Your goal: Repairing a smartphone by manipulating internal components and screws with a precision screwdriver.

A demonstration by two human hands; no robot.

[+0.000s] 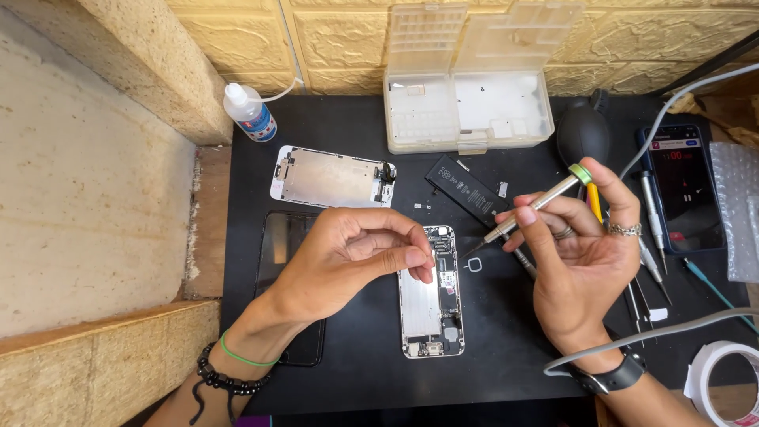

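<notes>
1. Right hand (581, 269) grips a screwdriver (531, 207); left hand (348, 257), fingers pinched together, hovers over the phone body (431, 304).
2. Phone is opened on the worktop (356, 364): screen (332, 178) and battery (466, 194) lie removed; internals apparently remain.

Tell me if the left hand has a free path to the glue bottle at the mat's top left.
Probably yes. The left hand hovers empty over the opened phone; between it and the bottle lies only the flat screen panel, low enough to pass over.

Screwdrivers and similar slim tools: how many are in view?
About 5. One screwdriver is in the right hand; an orange-handled tool shows behind it; roughly three silver tools lie right of that hand. Others may be hidden beneath it.
</notes>
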